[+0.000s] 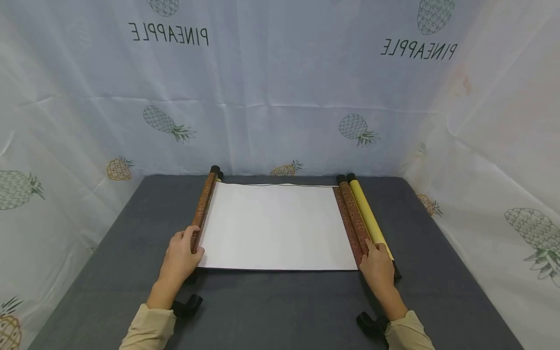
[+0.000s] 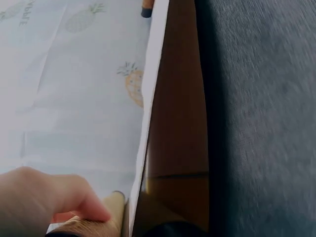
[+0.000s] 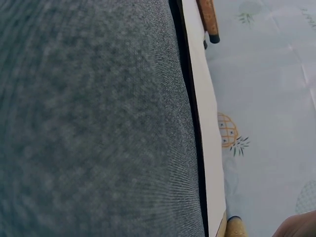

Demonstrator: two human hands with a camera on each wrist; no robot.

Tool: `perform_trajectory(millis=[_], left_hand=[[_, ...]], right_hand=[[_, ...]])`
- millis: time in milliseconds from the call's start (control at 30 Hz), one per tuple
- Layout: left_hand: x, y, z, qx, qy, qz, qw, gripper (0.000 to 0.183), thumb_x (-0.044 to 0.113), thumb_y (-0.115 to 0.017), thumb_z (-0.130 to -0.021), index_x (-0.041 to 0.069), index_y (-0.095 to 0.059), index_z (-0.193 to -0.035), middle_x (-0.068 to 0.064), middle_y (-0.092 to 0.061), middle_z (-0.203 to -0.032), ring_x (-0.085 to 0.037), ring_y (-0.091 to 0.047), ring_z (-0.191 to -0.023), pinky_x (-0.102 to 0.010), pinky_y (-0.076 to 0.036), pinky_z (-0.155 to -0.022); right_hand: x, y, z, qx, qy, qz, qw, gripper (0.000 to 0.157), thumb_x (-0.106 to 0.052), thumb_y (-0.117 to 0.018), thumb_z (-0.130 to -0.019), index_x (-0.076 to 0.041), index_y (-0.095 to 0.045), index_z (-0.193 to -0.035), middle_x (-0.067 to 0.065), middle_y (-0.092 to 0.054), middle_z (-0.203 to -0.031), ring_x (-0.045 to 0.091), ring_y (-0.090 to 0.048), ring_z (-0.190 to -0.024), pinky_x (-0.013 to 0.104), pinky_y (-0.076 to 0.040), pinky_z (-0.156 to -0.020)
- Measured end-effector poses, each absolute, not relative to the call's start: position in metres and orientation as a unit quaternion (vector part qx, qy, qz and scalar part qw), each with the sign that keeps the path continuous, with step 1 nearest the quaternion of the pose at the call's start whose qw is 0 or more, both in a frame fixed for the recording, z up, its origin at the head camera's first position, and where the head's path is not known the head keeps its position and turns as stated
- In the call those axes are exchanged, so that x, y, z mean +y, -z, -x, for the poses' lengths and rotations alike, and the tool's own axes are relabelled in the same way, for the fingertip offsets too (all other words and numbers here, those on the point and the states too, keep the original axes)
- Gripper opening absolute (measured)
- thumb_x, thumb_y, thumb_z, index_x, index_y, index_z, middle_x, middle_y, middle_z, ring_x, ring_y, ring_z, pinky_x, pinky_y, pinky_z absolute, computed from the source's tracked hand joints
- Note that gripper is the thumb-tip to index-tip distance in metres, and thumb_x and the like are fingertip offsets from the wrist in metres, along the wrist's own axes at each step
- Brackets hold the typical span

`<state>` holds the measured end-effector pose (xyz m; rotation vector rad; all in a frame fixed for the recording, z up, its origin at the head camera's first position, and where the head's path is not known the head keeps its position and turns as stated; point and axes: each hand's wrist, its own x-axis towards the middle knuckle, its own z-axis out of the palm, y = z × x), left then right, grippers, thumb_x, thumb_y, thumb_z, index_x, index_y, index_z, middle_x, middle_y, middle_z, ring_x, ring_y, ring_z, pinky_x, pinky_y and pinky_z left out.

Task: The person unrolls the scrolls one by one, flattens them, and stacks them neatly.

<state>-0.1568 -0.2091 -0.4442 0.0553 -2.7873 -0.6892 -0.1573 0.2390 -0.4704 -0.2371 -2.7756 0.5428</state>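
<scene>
A partly unrolled scroll lies across the dark tabletop, its white sheet [image 1: 275, 226] spread between two brown patterned rolls with black end caps. At the left roll [image 1: 203, 206], my left hand [image 1: 177, 257] grips the near part, fingers over the top and thumb on the inner side. My right hand [image 1: 378, 267] holds the near part of the right roll [image 1: 356, 214]. Tight beside that roll runs a yellow rod [image 1: 369, 214], partly covered by the right hand. In the left wrist view, curled fingers [image 2: 74, 200] rest over the roll. The right wrist view catches only a blurred edge of the hand [image 3: 298, 227].
A dark grey cloth [image 1: 280, 311] covers the table. Behind it and along both sides hangs a pale curtain [image 1: 280, 78] with pineapple prints. Black wrist mounts [image 1: 188, 306] stick out near both cuffs.
</scene>
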Motion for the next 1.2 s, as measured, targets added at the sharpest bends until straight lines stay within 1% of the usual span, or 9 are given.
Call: perform_trajectory(millis=[167, 267, 400, 533, 700, 800, 900, 967, 1200], left_hand=[[-0.214, 0.446, 0.157, -0.961, 0.234, -0.019, 0.15, 0.047, 0.005, -0.059, -0.082, 0.002, -0.05, -0.129, -0.037, -0.055, -0.116, -0.051, -0.059, -0.097, -0.059, -0.051, -0.073], [-0.215, 0.444, 0.157, -0.964, 0.225, -0.021, 0.138, 0.047, 0.005, -0.056, -0.085, 0.003, -0.052, -0.131, -0.037, -0.057, -0.114, -0.044, -0.061, -0.082, -0.05, -0.05, -0.062], [-0.219, 0.443, 0.155, -0.967, 0.226, -0.043, 0.106, 0.043, 0.007, -0.048, -0.09, 0.005, -0.053, -0.133, -0.037, -0.057, -0.116, -0.034, -0.056, -0.074, -0.041, -0.044, -0.059], [-0.221, 0.445, 0.153, -0.968, 0.227, -0.053, 0.096, 0.042, 0.008, -0.045, -0.092, 0.005, -0.052, -0.133, -0.037, -0.056, -0.116, -0.038, -0.058, -0.079, -0.045, -0.046, -0.063], [-0.222, 0.449, 0.152, -0.968, 0.217, -0.028, 0.12, 0.044, 0.006, -0.058, -0.09, 0.001, -0.051, -0.133, -0.04, -0.056, -0.112, -0.049, -0.061, -0.087, -0.056, -0.052, -0.069], [-0.225, 0.452, 0.151, -0.968, 0.209, -0.02, 0.135, 0.049, 0.004, -0.062, -0.087, -0.002, -0.048, -0.134, -0.041, -0.057, -0.109, -0.052, -0.061, -0.089, -0.058, -0.052, -0.071], [-0.228, 0.454, 0.152, -0.969, 0.208, -0.026, 0.134, 0.049, 0.002, -0.059, -0.089, -0.006, -0.045, -0.135, -0.042, -0.057, -0.108, -0.054, -0.061, -0.09, -0.059, -0.052, -0.073], [-0.23, 0.454, 0.152, -0.97, 0.209, -0.034, 0.12, 0.049, 0.003, -0.057, -0.09, -0.007, -0.044, -0.136, -0.042, -0.057, -0.109, -0.055, -0.06, -0.092, -0.061, -0.051, -0.076], [-0.232, 0.452, 0.152, -0.973, 0.214, -0.061, 0.068, 0.045, 0.004, -0.05, -0.093, -0.012, -0.044, -0.134, -0.041, -0.058, -0.11, -0.055, -0.059, -0.1, -0.061, -0.05, -0.083]], right_hand=[[0.237, 0.47, 0.156, -0.967, -0.184, 0.079, 0.159, 0.043, 0.006, -0.06, -0.08, 0.012, -0.058, -0.123, 0.037, -0.058, -0.108, 0.048, -0.063, -0.089, 0.056, -0.054, -0.071], [0.237, 0.471, 0.156, -0.967, -0.183, 0.081, 0.158, 0.043, 0.006, -0.06, -0.081, 0.012, -0.057, -0.123, 0.037, -0.058, -0.108, 0.048, -0.063, -0.089, 0.056, -0.054, -0.07], [0.237, 0.472, 0.156, -0.967, -0.184, 0.084, 0.155, 0.044, 0.006, -0.06, -0.081, 0.012, -0.057, -0.124, 0.037, -0.057, -0.107, 0.048, -0.063, -0.088, 0.056, -0.054, -0.067], [0.237, 0.472, 0.156, -0.967, -0.181, 0.083, 0.156, 0.044, 0.006, -0.059, -0.081, 0.011, -0.057, -0.124, 0.037, -0.057, -0.107, 0.049, -0.063, -0.088, 0.056, -0.054, -0.066], [0.236, 0.472, 0.157, -0.968, -0.174, 0.081, 0.163, 0.043, 0.005, -0.059, -0.08, 0.011, -0.058, -0.122, 0.037, -0.058, -0.106, 0.048, -0.064, -0.086, 0.056, -0.053, -0.064], [0.236, 0.473, 0.158, -0.966, -0.174, 0.08, 0.172, 0.042, 0.005, -0.058, -0.079, 0.011, -0.059, -0.121, 0.037, -0.058, -0.105, 0.048, -0.064, -0.085, 0.056, -0.053, -0.062], [0.236, 0.473, 0.159, -0.964, -0.176, 0.081, 0.18, 0.041, 0.005, -0.057, -0.079, 0.011, -0.061, -0.12, 0.036, -0.059, -0.103, 0.048, -0.064, -0.083, 0.056, -0.053, -0.061], [0.236, 0.473, 0.159, -0.965, -0.176, 0.081, 0.178, 0.041, 0.004, -0.057, -0.079, 0.011, -0.061, -0.119, 0.036, -0.06, -0.103, 0.047, -0.064, -0.083, 0.055, -0.053, -0.061], [0.235, 0.469, 0.161, -0.973, -0.163, 0.088, 0.14, 0.042, -0.001, -0.062, -0.081, 0.011, -0.06, -0.121, 0.036, -0.059, -0.108, 0.047, -0.064, -0.089, 0.057, -0.054, -0.066]])
